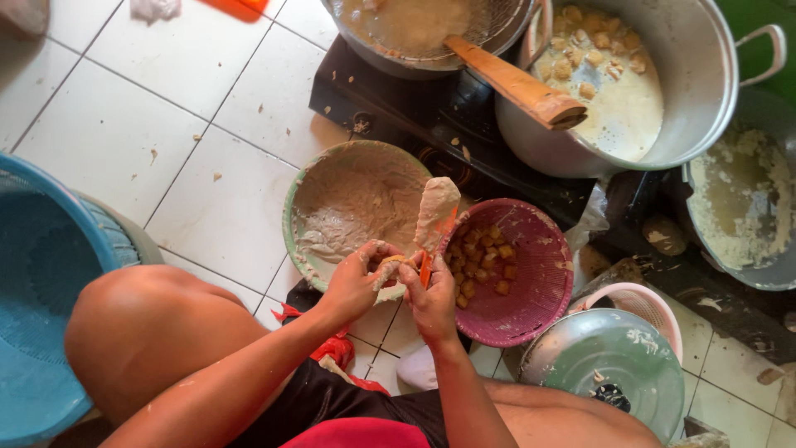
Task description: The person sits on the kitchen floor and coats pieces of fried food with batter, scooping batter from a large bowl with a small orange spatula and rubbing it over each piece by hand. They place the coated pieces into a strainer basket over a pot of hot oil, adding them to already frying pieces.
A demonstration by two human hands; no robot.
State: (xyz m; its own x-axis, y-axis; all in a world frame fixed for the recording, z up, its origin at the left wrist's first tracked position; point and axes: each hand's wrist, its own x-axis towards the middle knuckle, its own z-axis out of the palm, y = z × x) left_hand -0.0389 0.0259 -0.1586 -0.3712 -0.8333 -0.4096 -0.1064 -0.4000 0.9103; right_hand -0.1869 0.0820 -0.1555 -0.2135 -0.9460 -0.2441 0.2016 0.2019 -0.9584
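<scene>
No packages, labels or signs in view; only vessels on a white tiled floor (207, 99)

Green bowl (292, 224) smeared with pale grey batter at centre. Purple basket (547, 274) holding golden-brown cubes at 3 o'clock from it, rims touching. Black stove (390, 104) at 12 o'clock of the bowl, carrying a pan with a wire skimmer and wooden handle (518, 83). Large metal pot (705, 91) of pale liquid and floating pieces at 2 o'clock of the frame, a second grey pot (742, 207) at 3 o'clock. Metal lid (605, 365) at 5 o'clock, blue basket (41, 274) at 9 o'clock.

Left hand (356, 282) and right hand (431, 299) meeting just above the gap between bowl and basket. Small tan piece (391, 262) pinched in the batter-coated fingers (383, 250) of the left hand, closed round it from 9 o'clock. Orange-handled spatula (437, 211) gripped in the closed right fingers, blade thick with batter, rising toward 12 o'clock, handle just beside the piece at its 3 o'clock
</scene>
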